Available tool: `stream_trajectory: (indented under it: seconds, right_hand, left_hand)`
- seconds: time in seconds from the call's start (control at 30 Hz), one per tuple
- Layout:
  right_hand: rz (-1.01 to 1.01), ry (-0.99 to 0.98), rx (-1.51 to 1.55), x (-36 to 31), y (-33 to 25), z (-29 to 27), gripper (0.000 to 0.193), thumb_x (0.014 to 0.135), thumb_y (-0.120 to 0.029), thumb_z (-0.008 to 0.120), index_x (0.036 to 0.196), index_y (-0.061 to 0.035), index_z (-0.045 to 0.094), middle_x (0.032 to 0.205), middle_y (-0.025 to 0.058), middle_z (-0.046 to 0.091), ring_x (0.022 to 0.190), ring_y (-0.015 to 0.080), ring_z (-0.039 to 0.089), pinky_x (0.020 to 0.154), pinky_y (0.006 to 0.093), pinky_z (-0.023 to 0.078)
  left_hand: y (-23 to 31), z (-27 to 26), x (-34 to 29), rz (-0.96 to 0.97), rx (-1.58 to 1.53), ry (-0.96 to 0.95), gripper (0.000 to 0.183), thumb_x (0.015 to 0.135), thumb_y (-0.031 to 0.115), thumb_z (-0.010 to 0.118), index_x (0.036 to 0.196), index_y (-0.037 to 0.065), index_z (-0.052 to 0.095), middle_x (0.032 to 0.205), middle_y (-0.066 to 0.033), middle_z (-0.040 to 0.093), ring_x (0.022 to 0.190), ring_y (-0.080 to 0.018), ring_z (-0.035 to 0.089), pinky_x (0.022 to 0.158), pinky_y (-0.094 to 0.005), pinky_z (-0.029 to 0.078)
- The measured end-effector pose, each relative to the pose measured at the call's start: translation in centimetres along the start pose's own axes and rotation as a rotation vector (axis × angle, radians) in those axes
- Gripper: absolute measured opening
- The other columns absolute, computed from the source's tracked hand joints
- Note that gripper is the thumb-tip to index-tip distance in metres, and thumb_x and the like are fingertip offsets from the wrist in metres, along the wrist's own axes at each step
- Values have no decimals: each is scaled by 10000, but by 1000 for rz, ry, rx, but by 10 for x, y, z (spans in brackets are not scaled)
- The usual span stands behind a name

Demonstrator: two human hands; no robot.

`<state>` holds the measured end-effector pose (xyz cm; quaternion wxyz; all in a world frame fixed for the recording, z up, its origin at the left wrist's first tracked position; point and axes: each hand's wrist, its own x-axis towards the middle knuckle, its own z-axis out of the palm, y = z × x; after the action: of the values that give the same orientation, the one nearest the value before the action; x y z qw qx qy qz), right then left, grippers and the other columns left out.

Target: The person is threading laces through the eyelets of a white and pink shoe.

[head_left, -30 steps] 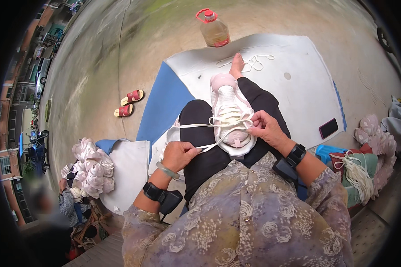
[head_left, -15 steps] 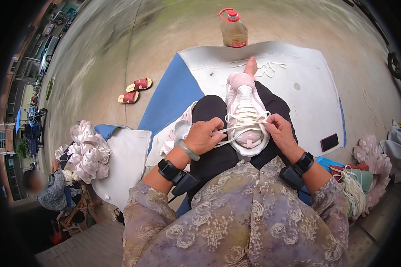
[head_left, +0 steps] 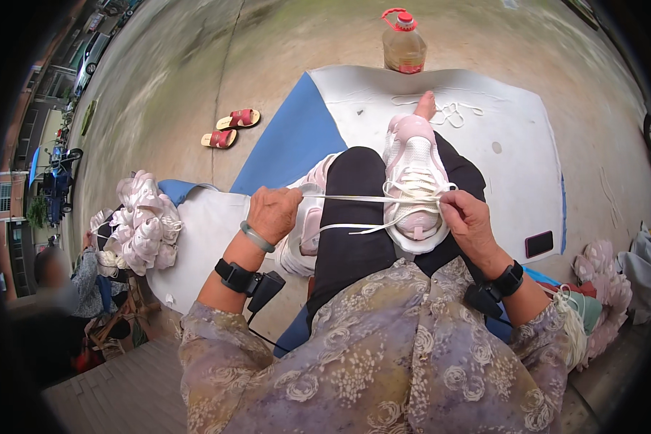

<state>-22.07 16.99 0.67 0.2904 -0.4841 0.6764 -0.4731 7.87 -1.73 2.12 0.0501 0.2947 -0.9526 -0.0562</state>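
A pale pink and white sneaker [head_left: 413,145] rests on my thigh, toe pointing away from me. White shoelace [head_left: 362,197] crosses its tongue through the eyelets. Well left of the shoe, my left hand [head_left: 273,215] is closed on a length of this lace, which stretches taut back to the eyelets. A second, looser lace end lies over my black trousers. At the shoe's right edge my right hand [head_left: 467,215] pinches the lace near the top eyelets. Another pink and white sneaker [head_left: 307,228] sits beside my left knee, partly hidden by my leg.
A white and blue sheet [head_left: 517,137] covers the ground, with loose laces [head_left: 452,112] and a phone [head_left: 539,244] on it. Beyond stand a bottle [head_left: 403,49] and red sandals [head_left: 228,129]. Shoe piles lie left [head_left: 146,224] and right [head_left: 604,289]. A person [head_left: 85,286] sits far left.
My left hand has moved left, away from the shoe, drawing the lace out straight. My right hand stays by the shoe's right edge. The whole view has shifted slightly.
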Motion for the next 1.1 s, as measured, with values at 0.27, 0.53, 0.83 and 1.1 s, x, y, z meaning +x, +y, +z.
stream_trajectory:
  seconds: [0.27,0.53,0.83,1.1]
  right_hand:
    - [440,-579,100,15,-12,41,147,849,-105,488,846,20,566,641,87,574,509,127,554,479,256,452]
    - [434,-323,299,12,-4,61,119,868,-109,451,855,-9,514,615,37,540,430,79,491,374,209,385]
    - [638,-349,378,13,-1,65,148,878,-108,461,804,-27,561,597,21,562,413,52,454,392,182,363]
    - [623,-313,375,12,2,70,133,873,-84,466,803,-16,557,607,28,567,418,55,463,394,186,373]
  left_hand:
    - [54,37,42,-631,-1170,78,97,804,116,583,792,41,642,573,-3,533,466,-91,484,433,-228,360]
    - [102,45,54,-752,-1547,-261,56,801,83,544,789,35,570,600,-25,564,423,-76,524,356,-198,410]
    - [111,63,65,-663,-1223,-119,88,776,92,524,760,7,540,593,-141,585,478,-233,599,514,-353,474]
    - [113,82,64,-672,-1174,-11,120,780,132,533,783,13,547,650,-190,592,630,-359,598,619,-423,459]
